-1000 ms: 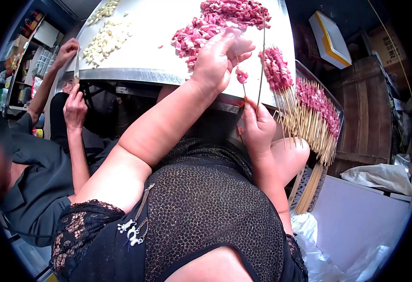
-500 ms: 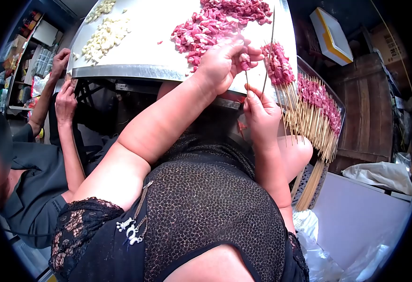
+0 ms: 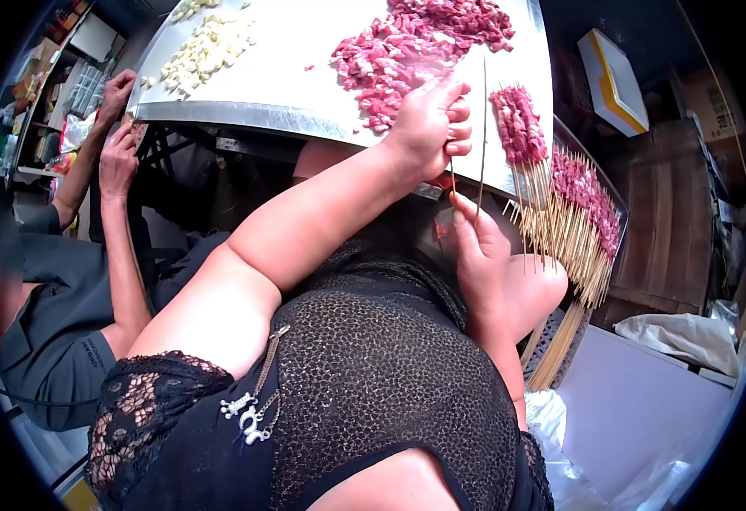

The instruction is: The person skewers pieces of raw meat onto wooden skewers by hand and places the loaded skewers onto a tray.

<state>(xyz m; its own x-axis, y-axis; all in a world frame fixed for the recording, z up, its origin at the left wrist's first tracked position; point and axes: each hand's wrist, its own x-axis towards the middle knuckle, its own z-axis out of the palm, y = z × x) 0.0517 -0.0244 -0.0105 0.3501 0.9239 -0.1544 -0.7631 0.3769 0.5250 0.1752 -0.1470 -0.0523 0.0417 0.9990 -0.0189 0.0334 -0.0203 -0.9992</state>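
My left hand [image 3: 431, 128] is closed in a fist at the table's front edge, wrapped around the upper part of a skewer; meat was on it a moment ago, but the fingers now hide it. Below, my right hand [image 3: 479, 243] pinches the lower end of that skewer between thumb and forefinger. A second long, thin skewer [image 3: 483, 119] rises bare beside the fist, its lower end also at my right hand. Behind my left hand lies a heap of raw meat pieces [image 3: 386, 64]. Several finished meat skewers [image 3: 519, 128] lie side by side right of my hands.
A tray of more meat skewers [image 3: 586, 192] stands at the right, with bare sticks [image 3: 560, 345] below it. Pale chunks [image 3: 207, 55] lie on the white table [image 3: 292, 60] at left. A co-worker's hands [image 3: 118, 157] are at the table's left corner. A foam box [image 3: 611, 81] stands at back right.
My left hand's fingers have closed from loosely spread into a fist around the meat on the skewer. My right hand has moved slightly down. The view has shifted a little.
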